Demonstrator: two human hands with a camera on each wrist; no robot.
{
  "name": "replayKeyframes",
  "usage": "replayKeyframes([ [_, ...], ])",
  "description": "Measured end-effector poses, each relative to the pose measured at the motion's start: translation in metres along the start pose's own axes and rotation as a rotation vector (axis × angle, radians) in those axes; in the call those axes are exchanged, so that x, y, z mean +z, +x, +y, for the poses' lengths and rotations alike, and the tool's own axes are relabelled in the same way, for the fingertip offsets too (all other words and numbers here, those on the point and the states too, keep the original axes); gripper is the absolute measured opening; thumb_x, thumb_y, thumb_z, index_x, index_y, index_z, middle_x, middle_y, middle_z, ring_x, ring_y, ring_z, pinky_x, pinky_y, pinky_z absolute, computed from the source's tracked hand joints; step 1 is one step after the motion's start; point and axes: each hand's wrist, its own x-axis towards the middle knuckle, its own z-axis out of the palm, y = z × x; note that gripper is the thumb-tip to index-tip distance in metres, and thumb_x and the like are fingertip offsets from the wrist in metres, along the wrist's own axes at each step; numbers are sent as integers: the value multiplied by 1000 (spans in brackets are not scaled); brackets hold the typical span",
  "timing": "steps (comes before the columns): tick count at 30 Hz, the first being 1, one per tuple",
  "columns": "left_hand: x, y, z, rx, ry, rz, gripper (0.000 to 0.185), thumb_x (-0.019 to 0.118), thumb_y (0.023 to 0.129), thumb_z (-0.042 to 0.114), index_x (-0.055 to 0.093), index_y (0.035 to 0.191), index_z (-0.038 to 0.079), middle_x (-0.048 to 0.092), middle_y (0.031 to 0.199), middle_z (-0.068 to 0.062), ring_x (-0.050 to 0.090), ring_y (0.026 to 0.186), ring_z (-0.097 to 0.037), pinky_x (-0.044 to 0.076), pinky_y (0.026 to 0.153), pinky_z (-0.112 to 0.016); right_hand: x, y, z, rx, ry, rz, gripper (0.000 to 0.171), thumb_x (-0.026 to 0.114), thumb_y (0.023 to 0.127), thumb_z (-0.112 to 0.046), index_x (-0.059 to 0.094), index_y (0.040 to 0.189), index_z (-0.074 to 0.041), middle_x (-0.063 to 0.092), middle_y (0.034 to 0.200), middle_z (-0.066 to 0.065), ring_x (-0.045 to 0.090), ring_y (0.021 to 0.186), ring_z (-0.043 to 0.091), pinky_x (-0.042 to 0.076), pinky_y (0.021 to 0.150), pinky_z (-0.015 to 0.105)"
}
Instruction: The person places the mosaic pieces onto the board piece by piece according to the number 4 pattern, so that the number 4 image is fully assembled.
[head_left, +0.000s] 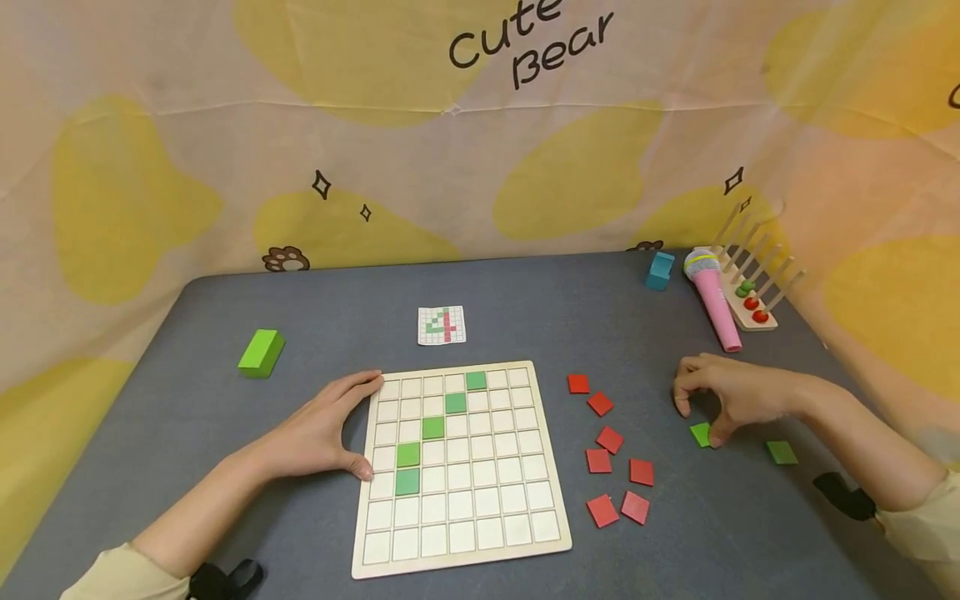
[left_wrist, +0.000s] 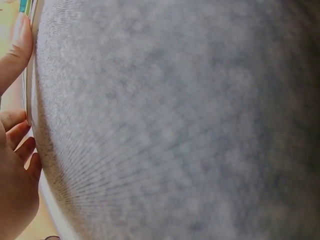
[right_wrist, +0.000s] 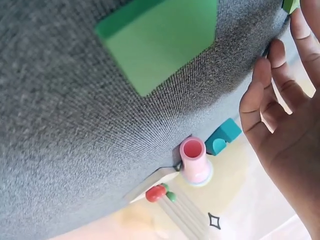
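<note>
A wooden grid board [head_left: 472,467] with white squares lies at the middle of the table, five of its upper-left squares filled by green tiles [head_left: 433,427] in a stepped diagonal. My left hand [head_left: 318,429] rests at the board's left edge, thumb and fingers spread along it. In the left wrist view, the fingertips [left_wrist: 20,120] are right at that edge. My right hand [head_left: 738,396] reaches over a loose green tile [head_left: 700,434], thumb at its right side and forefinger arched apart from it. Nearer the wrist lies a second green tile [head_left: 782,452].
Several red tiles [head_left: 598,461] lie right of the board. A pattern card [head_left: 442,326] sits behind it. Farther out are a green block [head_left: 262,353], a blue block [head_left: 660,271], a pink toy microphone [head_left: 716,304] and a peg stand [head_left: 761,323] with red and green beads.
</note>
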Motion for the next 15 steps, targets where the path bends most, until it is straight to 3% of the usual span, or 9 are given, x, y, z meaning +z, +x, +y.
replayKeyframes([
  [5,0,0,0,-2,4,-4,125,81,55,70,36,152,5,32,159,-12,34,143,-38,38,107,-59,-3,5,1,-12,25,15,29,87,70,-30,64,88,-28,54,92,-9,50,84,7,46,73,22],
  [15,0,0,0,0,-1,-2,124,82,56,69,36,152,5,32,159,-12,34,143,-37,38,108,-59,-4,23,-8,7,44,82,27,84,76,-18,57,81,-21,55,73,-10,51,67,-1,44,61,20],
])
